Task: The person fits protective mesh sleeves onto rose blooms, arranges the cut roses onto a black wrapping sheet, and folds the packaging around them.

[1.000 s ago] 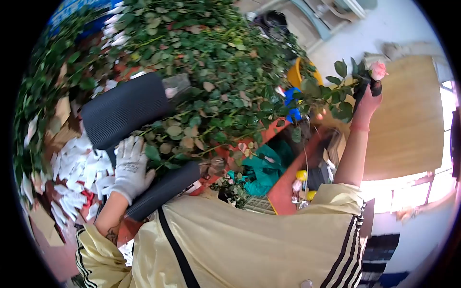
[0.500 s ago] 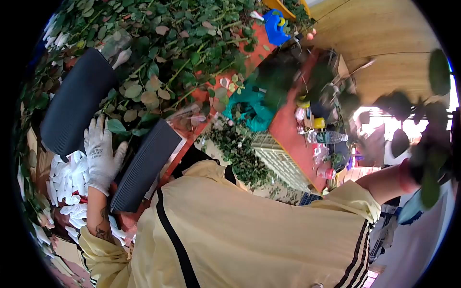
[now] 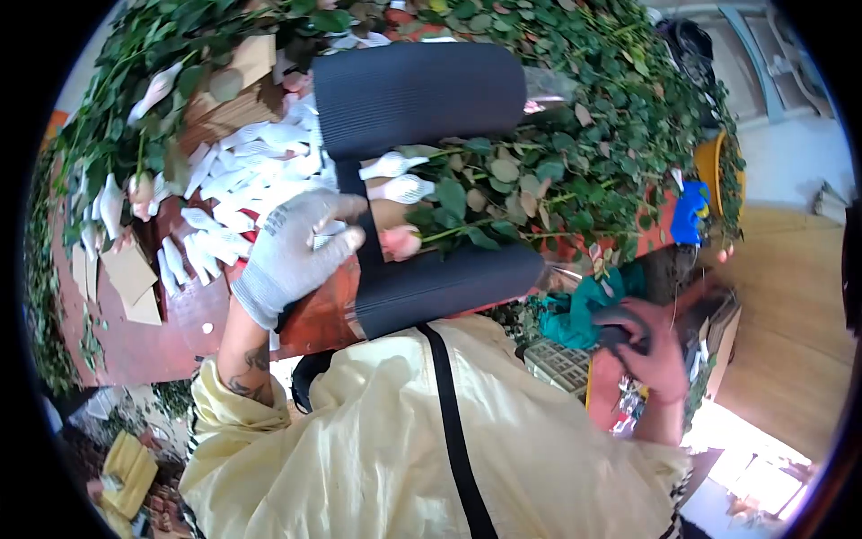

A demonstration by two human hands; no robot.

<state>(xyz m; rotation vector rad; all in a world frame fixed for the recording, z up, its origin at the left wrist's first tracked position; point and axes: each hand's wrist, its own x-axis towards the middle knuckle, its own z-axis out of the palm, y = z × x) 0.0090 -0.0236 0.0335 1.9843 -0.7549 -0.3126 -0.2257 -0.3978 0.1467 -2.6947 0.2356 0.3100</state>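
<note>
Pink rose point(image 3: 400, 242) just right of the gloved left hand point(image 3: 294, 253) — the nearer, grasp unclear — stem point(image 3: 440, 236) running rightward; right hand point(image 3: 654, 352) farther off, blurred, loosely parted, seemingly empty.

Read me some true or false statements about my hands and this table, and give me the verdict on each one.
1. A pink rose bloom lies between two long, dark, ribbed pads. True.
2. The left hand in a pale knitted glove is farther from that bloom than the right hand is. False: the left is right beside the bloom; the right is well away, near a green plastic bag.
3. White mesh sleeves lie heaped on the red table. True.
4. The round plastic tub is purple. False: it is yellow.
5. Flat brown cardboard pieces lie on the table. True.
</note>
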